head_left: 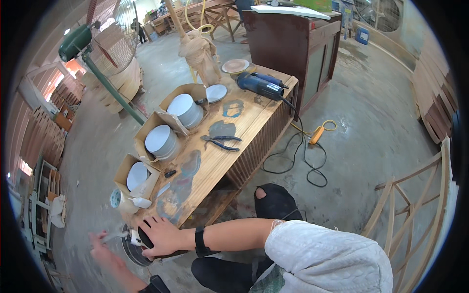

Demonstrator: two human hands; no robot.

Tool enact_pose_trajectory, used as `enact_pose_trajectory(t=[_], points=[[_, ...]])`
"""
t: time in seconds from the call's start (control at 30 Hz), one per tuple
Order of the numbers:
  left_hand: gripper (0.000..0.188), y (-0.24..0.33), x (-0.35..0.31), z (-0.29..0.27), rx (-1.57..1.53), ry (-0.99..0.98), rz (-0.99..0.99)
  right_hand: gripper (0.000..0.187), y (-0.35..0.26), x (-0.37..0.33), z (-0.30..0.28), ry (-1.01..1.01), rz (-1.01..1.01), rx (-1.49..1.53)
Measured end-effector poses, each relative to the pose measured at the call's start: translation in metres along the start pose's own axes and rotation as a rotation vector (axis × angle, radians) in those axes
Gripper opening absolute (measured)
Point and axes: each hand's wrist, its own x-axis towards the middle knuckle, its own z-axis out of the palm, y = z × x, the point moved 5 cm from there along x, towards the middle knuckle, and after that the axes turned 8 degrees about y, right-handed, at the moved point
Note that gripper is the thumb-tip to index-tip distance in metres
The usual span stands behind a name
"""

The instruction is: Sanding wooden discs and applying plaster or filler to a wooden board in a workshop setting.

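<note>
Currently right hand (160, 238), fingers spread, covers black-and-white thing (135, 239) at table's (251, 115) near end; left hand (102, 250) blurred, grip unclear. Risk: a bump could tip roll (127, 205) off left corner.

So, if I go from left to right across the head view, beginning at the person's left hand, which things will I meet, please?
Left hand, right hand, pliers, orange cable connector, blue jug, stacked wooden boards.
</note>
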Motion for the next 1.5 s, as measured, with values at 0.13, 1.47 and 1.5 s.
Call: enact_pose_trajectory(t=[0.13, 1.47, 1.5], points=[[0.044, 0.029, -0.03, -0.009, -0.158, 0.146, -0.087, 0.092, 0.01, 0.008, -0.003, 0.2, 0.031, 0.066], [0.045, -0.075, -0.136, 0.073, 0.184, 0.19, 0.31, 0.068, 0.598, -0.196, -0.449, 0.777, 0.908, -0.393], [0.048, -0.08, -0.136, 0.091, 0.126, 0.147, 0.323, 0.068, 0.622, -0.214, -0.491, 0.818, 0.904, -0.437]])
